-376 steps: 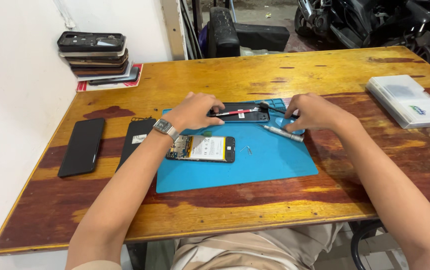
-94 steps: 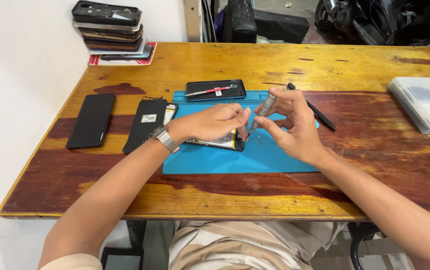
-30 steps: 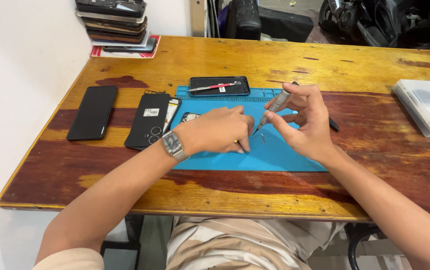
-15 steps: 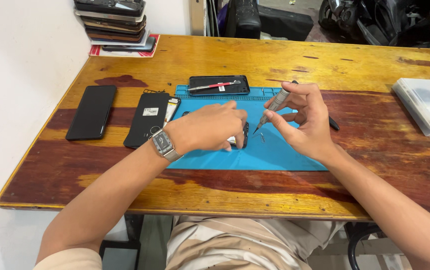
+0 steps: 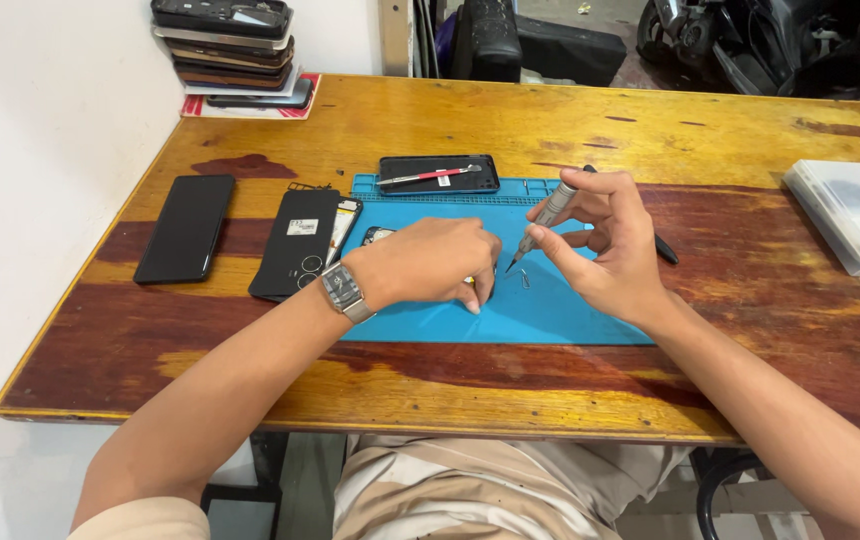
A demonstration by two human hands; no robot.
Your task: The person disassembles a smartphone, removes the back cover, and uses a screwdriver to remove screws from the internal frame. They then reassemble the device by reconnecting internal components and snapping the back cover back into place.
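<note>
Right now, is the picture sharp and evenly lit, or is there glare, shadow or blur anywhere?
Head view: soft, even light; a dull sheen on the varnished table, no hard glare. Faint shadows under the left hand and right hand on the blue mat. The screwdriver is sharp; the small parts by its tip are too tiny to make out. The table edges bow slightly, a wide-lens effect.
</note>
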